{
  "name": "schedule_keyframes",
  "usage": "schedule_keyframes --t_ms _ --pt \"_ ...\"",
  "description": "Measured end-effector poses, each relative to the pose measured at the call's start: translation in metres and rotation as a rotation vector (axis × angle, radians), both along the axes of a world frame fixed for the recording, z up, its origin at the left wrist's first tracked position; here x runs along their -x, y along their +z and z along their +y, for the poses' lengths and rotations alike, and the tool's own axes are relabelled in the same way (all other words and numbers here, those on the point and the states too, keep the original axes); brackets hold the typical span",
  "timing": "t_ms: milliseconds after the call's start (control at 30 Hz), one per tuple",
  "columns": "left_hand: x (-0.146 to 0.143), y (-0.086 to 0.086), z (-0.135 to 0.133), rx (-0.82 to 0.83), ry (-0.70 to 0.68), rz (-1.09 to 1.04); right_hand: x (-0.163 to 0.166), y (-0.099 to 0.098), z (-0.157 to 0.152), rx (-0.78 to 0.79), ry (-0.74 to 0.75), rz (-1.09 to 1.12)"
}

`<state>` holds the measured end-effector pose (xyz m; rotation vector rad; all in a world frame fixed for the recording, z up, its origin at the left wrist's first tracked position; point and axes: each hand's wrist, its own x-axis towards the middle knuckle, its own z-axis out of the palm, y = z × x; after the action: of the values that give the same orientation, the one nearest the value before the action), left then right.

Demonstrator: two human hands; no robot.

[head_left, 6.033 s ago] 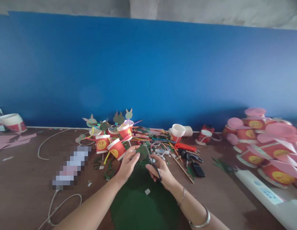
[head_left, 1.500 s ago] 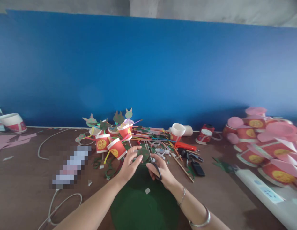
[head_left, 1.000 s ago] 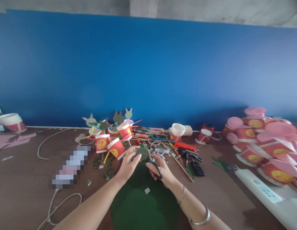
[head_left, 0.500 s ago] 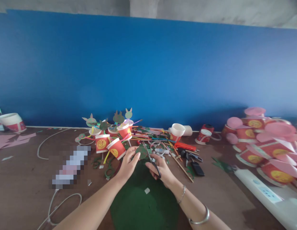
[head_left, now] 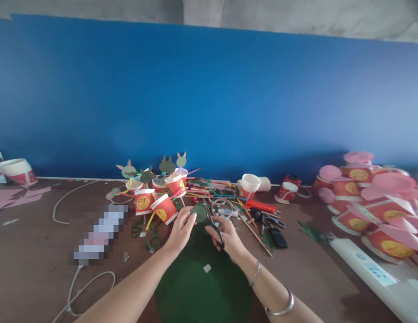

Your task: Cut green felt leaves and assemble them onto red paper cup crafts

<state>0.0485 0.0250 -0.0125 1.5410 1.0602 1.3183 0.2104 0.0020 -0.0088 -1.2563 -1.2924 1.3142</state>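
Note:
Pinched between the thumb and fingers of my left hand is a rounded piece of dark green paper. My right hand is closed around the dark handles of a pair of scissors. The scissor blades point up and away, close by the right edge of the green paper; whether they touch it I cannot tell. Beneath both hands lies a large round green sheet with a small white scrap on it.
Decorated red paper cups stand behind my left hand. Coloured sticks, a red box cutter and keys lie beyond. Pink-topped cups and a power strip are at right, a blurred-out object at left.
The green paper has turned in my left hand and now looks rounder. My right hand and the scissors have shifted only slightly.

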Motion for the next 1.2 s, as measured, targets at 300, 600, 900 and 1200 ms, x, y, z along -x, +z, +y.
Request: schedule_keyframes --t_ms 300,600,900,1200 --pt "0.0 0.003 -0.004 -0.142 0.002 0.216 -0.002 0.012 -0.003 -0.137 -0.147 0.228" --pt "0.0 0.004 -0.007 -0.165 -0.034 0.215 0.0 0.01 -0.005 -0.126 -0.111 0.273" --pt "-0.002 0.001 -0.007 -0.1 0.016 0.134 0.002 0.015 -0.009 -0.075 -0.075 0.219" --pt "0.0 0.003 -0.007 -0.088 -0.05 0.152 -0.003 0.011 -0.008 -0.05 -0.018 0.175"
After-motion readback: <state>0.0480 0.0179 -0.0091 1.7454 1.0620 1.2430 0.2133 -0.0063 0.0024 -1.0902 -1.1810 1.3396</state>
